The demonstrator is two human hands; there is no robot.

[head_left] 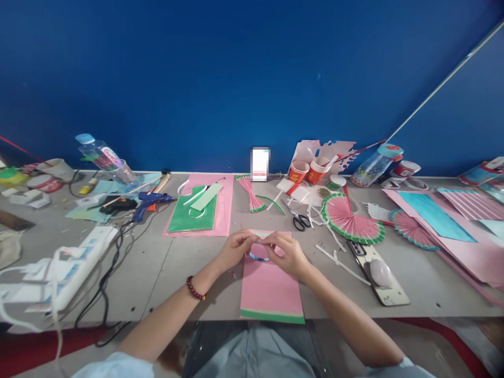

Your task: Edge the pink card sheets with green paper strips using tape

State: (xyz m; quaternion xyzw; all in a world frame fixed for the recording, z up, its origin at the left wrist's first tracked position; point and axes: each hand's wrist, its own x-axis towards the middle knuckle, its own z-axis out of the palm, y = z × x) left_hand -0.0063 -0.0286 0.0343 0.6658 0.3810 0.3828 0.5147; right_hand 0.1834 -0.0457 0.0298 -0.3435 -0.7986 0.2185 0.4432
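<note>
Over the upper part of a pink paper sheet [271, 289] with a green band along its near edge, my two hands meet fingertip to fingertip. My left hand [239, 247], with a dark red bead bracelet at the wrist, is closed in a pinch. Closed the same way, my right hand [289, 254] touches it at the fingertips. Between them hangs a thin, curved blue-and-white strip [259, 258], like a loop; its upper part is hidden by the fingers.
A green pack [192, 212] lies on pink paper to the left, near a blue glue gun [151, 202] and a white power strip [84, 268]. On the right are scissors [302, 221], a watermelon-patterned paper fan [350, 220], red paper cups [317, 170] and a phone [378, 275].
</note>
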